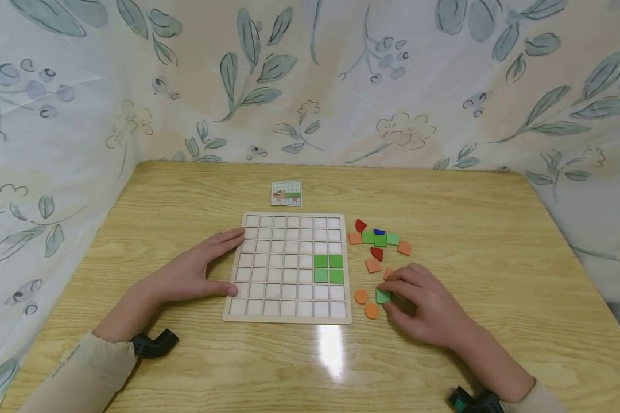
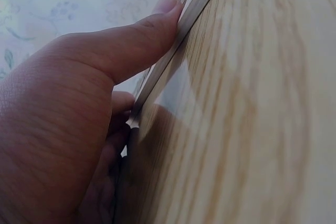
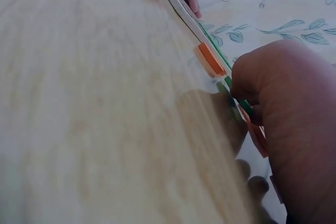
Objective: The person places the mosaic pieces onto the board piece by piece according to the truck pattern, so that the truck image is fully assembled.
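From the head view, the right hand (image 1: 429,310) curls its fingertips round a green square tile (image 1: 383,296) lying on the tabletop (image 1: 496,229) just right of the grid board (image 1: 289,269), beside two orange discs (image 1: 361,296). The left hand (image 1: 196,269) lies flat, fingers straight, touching the board's left edge. The left wrist view shows the thumb (image 2: 142,40) pressed against the board's rim (image 2: 189,14). The right wrist view shows curled fingers (image 3: 262,77) over the tile's green edge (image 3: 229,82), an orange disc (image 3: 211,59) just beyond
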Tool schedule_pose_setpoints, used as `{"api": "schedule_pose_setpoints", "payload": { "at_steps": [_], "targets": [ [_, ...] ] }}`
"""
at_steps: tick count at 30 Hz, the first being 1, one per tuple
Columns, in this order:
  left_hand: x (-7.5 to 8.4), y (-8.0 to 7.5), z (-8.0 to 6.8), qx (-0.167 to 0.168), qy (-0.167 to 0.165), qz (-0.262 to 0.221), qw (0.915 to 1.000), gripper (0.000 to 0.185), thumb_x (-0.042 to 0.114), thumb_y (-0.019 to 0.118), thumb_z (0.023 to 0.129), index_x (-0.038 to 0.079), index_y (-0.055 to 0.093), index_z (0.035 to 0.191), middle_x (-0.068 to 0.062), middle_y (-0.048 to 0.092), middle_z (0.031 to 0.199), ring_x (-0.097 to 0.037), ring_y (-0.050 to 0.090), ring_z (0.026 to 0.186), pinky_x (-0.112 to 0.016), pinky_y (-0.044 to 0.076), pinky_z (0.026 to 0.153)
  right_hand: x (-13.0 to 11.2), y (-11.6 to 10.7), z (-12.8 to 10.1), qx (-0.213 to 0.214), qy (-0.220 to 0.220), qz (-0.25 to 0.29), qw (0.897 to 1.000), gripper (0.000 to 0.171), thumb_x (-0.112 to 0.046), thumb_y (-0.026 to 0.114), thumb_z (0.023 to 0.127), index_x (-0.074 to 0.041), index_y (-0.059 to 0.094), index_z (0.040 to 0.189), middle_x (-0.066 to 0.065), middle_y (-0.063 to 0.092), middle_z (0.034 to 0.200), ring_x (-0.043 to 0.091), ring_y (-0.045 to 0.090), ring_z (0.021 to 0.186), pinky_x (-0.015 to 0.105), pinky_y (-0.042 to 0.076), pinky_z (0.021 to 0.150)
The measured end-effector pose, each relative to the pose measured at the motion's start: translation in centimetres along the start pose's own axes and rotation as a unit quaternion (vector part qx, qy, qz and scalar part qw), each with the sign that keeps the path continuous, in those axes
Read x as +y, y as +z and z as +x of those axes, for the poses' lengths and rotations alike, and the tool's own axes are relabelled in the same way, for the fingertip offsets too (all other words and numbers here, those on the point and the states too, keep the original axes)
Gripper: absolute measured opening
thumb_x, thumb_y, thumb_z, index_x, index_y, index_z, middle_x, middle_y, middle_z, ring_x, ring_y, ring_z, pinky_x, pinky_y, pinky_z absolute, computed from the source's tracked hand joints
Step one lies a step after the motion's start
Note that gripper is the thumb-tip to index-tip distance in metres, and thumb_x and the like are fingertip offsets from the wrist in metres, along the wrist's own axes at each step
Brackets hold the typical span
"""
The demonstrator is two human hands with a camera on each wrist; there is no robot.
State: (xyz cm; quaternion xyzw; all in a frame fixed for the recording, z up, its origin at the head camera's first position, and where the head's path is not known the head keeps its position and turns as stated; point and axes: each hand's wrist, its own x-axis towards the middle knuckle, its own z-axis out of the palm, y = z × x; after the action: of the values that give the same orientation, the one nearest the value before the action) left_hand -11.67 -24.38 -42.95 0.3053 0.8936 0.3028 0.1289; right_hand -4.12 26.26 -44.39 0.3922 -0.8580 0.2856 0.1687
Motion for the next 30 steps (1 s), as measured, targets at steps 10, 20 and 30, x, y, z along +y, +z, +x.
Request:
{"api": "schedule_pose_setpoints", "payload": {
  "at_steps": [10, 20, 30],
  "targets": [
    [0.0, 0.2, 0.2, -0.003, -0.002, -0.012, 0.9999, 0.114, 0.061, 0.090, 0.085, 0.021, 0.033, 0.174, 0.004, 0.024, 0.181, -0.033, 0.019, 0.166, -0.066, 0.026, 0.126, 0.1, -0.1, 0.8, -0.003, 0.014, 0.004, 1.000, 0.021, -0.018, 0.079, 0.092, -0.012, 0.082, 0.112, -0.003, 0.073, 0.111, 0.019, 0.061, 0.101, 0.032, 0.045, 0.090],
    [-0.1, -0.2, 0.2, -0.007, -0.007, -0.013, 0.9999, 0.114, 0.062, 0.090, 0.084, 0.022, 0.032, 0.175, 0.004, 0.022, 0.181, -0.034, 0.016, 0.167, -0.068, 0.024, 0.126, 0.6, 0.6, 2.7, 0.007, 0.006, 0.005, 1.000, 0.023, -0.018, 0.080, 0.089, -0.007, 0.081, 0.110, 0.002, 0.073, 0.111, 0.023, 0.062, 0.101, 0.032, 0.045, 0.090],
    [-0.2, -0.1, 0.2, -0.009, -0.009, -0.017, 0.9998, 0.115, 0.063, 0.090, 0.084, 0.023, 0.032, 0.175, 0.006, 0.021, 0.181, -0.033, 0.015, 0.167, -0.067, 0.023, 0.127, 1.0, 1.7, 4.4, 0.024, -0.019, 0.012, 0.999, 0.024, -0.017, 0.081, 0.088, -0.006, 0.082, 0.109, 0.004, 0.074, 0.110, 0.023, 0.062, 0.097, 0.033, 0.046, 0.087]
  ]
}}
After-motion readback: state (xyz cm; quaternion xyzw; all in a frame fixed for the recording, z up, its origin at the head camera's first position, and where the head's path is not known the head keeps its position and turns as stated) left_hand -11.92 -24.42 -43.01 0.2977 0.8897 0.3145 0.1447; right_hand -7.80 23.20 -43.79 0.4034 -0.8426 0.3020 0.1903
